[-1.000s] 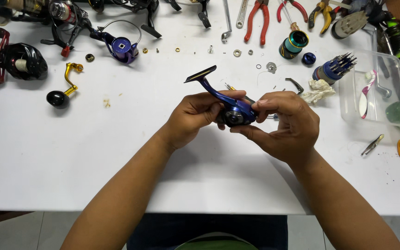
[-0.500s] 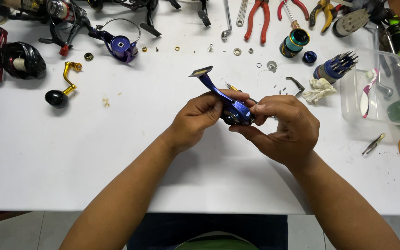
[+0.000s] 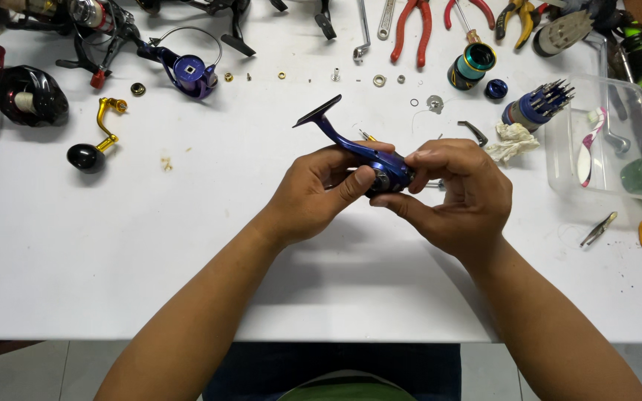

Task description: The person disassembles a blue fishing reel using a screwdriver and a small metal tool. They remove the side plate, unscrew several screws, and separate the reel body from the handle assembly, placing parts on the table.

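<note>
While it is held just above the white counter (image 3: 187,252), a glossy blue metal fishing-reel body (image 3: 380,165) with a flat dark foot sits between two bare hands. The left hand (image 3: 317,193) has its grip clasped on the body's near side; the right hand (image 3: 458,197) pinches its other end. Beyond lie red-handled pliers (image 3: 414,30), a blue bit holder (image 3: 540,104) and a clear plastic box (image 3: 637,141).

Blue spinning-reel body (image 3: 380,165), glossy, stripped of spool and handle. Held off the worktop, lying roughly level. Stem rises up-left, ending in a flat dark foot. A silver round fitting shows on its near side.
</note>
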